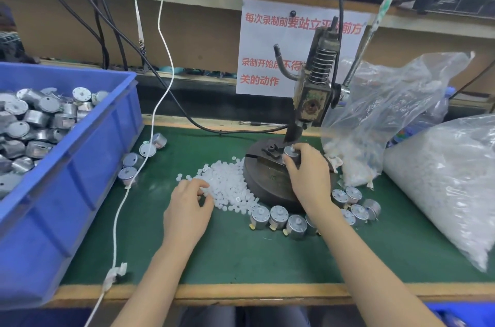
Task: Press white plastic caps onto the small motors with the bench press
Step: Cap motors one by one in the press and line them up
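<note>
On my bench (241, 259), the blue crate (88, 166) of motors (40, 123) sits well left of the bench press (310, 101), close enough to restock from. White plastic caps (230, 187) lie heaped against the left of the press's base (265, 184), where my left hand (187, 208), fingers curled, fishes for one; whether it pinches a cap I cannot tell. My right hand (308, 174) grips a small motor (290, 155) on the press's fixture (270, 151), steadying it beneath the ram (294, 133).

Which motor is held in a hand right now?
The motor on the press base, gripped by the right hand. All others lie loose on the mat or in the blue bin.
</note>
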`<control>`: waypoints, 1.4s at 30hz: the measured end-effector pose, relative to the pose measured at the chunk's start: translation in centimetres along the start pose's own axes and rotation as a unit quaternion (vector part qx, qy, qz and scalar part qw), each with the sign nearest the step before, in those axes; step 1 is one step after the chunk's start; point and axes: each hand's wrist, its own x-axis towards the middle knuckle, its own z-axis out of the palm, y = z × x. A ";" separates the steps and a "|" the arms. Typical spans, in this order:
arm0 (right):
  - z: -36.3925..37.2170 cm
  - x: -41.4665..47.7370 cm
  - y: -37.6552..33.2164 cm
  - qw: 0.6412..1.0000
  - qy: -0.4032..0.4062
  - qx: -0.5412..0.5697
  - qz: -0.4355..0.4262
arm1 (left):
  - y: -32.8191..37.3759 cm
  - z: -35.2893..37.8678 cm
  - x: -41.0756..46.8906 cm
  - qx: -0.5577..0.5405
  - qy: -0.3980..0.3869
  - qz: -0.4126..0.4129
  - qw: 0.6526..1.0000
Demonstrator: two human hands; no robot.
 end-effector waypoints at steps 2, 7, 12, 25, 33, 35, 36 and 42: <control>-0.2 -0.3 -0.3 1.000 -0.015 0.020 0.005 | 0.0 0.0 0.1 -0.003 -0.002 -0.004 1.000; -1.5 -2.3 -1.2 0.994 -0.063 0.092 0.004 | 0.0 -0.3 0.0 -0.042 -0.001 -0.010 0.999; -3.8 -6.8 -1.3 0.973 -0.144 0.178 -0.015 | 0.1 -0.7 -0.1 -0.076 -0.001 -0.003 0.997; -2.2 -11.7 -0.1 0.983 -0.111 0.022 -0.143 | -0.2 -0.3 -0.3 0.027 0.017 0.007 0.999; -1.5 -10.9 -2.8 0.981 -0.094 0.038 -0.168 | -0.2 -0.3 -0.3 0.051 0.013 0.016 0.998; -1.0 -10.2 -4.4 0.977 -0.105 0.059 -0.175 | -0.1 -0.3 -0.3 0.056 0.012 0.015 0.998; -0.6 -9.7 -5.3 0.974 -0.114 0.072 -0.180 | -0.2 -0.3 -0.3 0.060 0.012 0.015 0.998; 4.1 -5.1 -12.2 0.949 -0.221 0.173 -0.144 | 0.0 -0.4 -0.3 0.077 0.005 0.007 0.997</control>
